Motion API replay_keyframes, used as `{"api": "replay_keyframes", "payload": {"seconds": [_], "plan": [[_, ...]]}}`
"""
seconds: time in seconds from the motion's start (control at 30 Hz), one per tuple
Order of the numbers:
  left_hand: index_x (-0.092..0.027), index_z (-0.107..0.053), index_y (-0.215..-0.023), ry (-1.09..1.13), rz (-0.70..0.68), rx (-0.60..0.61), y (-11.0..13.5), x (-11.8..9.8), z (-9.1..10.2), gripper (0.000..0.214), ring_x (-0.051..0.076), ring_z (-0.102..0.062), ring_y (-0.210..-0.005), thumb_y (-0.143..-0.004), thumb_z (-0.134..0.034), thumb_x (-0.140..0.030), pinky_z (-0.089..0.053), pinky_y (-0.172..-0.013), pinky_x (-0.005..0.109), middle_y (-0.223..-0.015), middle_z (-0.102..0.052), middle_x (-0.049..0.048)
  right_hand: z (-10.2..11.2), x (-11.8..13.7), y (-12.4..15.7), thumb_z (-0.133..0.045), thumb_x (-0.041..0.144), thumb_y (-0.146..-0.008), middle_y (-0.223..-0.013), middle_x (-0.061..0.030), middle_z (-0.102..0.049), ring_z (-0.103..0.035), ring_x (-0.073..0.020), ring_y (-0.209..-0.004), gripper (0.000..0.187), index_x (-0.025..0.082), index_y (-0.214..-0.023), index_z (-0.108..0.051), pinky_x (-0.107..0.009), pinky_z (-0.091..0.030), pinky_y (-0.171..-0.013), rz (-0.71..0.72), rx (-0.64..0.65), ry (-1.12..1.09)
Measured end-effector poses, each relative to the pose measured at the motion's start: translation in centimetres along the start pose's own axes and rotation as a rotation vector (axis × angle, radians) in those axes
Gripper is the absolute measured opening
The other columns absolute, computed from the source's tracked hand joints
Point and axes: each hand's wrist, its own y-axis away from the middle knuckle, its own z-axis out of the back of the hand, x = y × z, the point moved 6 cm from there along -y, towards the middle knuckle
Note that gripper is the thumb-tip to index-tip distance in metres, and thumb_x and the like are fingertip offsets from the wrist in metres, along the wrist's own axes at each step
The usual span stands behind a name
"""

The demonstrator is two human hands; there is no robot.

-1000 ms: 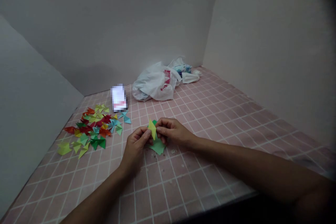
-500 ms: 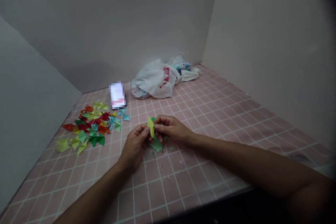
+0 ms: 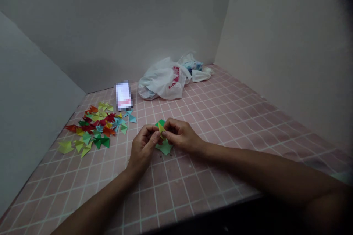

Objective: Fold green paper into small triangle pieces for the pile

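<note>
A small piece of folded yellow paper (image 3: 161, 127) is pinched between both my hands above the table. My left hand (image 3: 143, 147) grips its left side with thumb and fingers closed. From the other side, my right hand (image 3: 183, 136) presses it with thumb and forefinger. My fingers cover much of its lower part. Beneath and behind the hands lie green paper sheets: a light green one (image 3: 164, 148) shows below them, and a darker green one (image 3: 159, 122) peeks out above.
Many folded paper pieces in red, orange, yellow, green and blue lie in a pile (image 3: 96, 126) at the left. Behind it a lit phone (image 3: 124, 96) stands propped up. White plastic bags (image 3: 162, 80) rest by the back wall on the pink checked tablecloth (image 3: 220, 117).
My hands have closed in around the yellow paper, so less of it shows, and it now leans. The whole view has shifted slightly.
</note>
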Motion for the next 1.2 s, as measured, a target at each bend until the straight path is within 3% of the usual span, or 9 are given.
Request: {"api": "replay_keyframes", "payload": {"seconds": [0.13,0.57,0.73,1.0,1.2], "plan": [[-0.016,-0.064,-0.089,0.022,-0.002,-0.011,0.1,0.0,0.0,0.024,0.011,-0.061,-0.065,-0.078,-0.077,-0.033,-0.051,-0.061,0.023,-0.078,-0.064,-0.001,0.0,0.2,0.0,-0.063,0.022,-0.084,-0.066,0.0032,-0.056,-0.049,-0.0089,-0.058,0.013,0.018,-0.075,-0.055,-0.022,-0.038,-0.053,0.036,-0.014,0.022],[-0.017,-0.064,-0.086,0.061,-0.013,-0.043,0.1,-0.1,0.4,0.015,0.01,-0.061,-0.064,-0.078,-0.075,-0.024,-0.051,-0.061,0.022,-0.074,-0.064,-0.002,-0.7,-0.2,-0.1,-0.062,0.022,-0.084,-0.068,0.0045,-0.059,-0.055,-0.0075,-0.053,0.007,0.019,-0.089,-0.057,-0.021,-0.045,-0.051,-0.02,0.089,-0.305],[-0.017,-0.065,-0.088,0.145,0.003,-0.07,0.0,0.1,0.6,0.017,0.011,-0.062,-0.066,-0.077,-0.076,-0.023,-0.051,-0.064,0.022,-0.075,-0.066,-0.0017,-0.3,0.5,0.1,-0.058,0.018,-0.084,-0.071,0.003,-0.06,-0.057,-0.0083,-0.057,0.004,0.018,-0.086,-0.061,-0.022,-0.046,-0.054,0.08,0.072,-0.178],[-0.016,-0.067,-0.086,0.203,0.157,-0.033,-0.1,1.4,0.2,0.02,0.011,-0.062,-0.069,-0.08,-0.077,-0.033,-0.051,-0.068,0.023,-0.076,-0.067,-0.0006,0.4,2.5,0.7,-0.052,0.009,-0.087,-0.079,-0.0009,-0.061,-0.059,-0.0117,-0.07,0.015,0.02,-0.086,-0.063,-0.026,-0.047,-0.066,0.397,-0.019,0.172],[-0.016,-0.067,-0.081,-0.011,-0.06,-0.104,0.1,-0.8,0.7,0.015,0.012,-0.061,-0.069,-0.081,-0.075,-0.029,-0.049,-0.067,0.024,-0.073,-0.066,-0.0005,0.3,1.5,0.4,-0.055,0.026,-0.095,-0.076,0.0023,-0.059,-0.059,-0.0098,-0.061,0.01,0.019,-0.102,-0.057,-0.024,-0.047,-0.058,0.151,0.004,-0.122]]}}
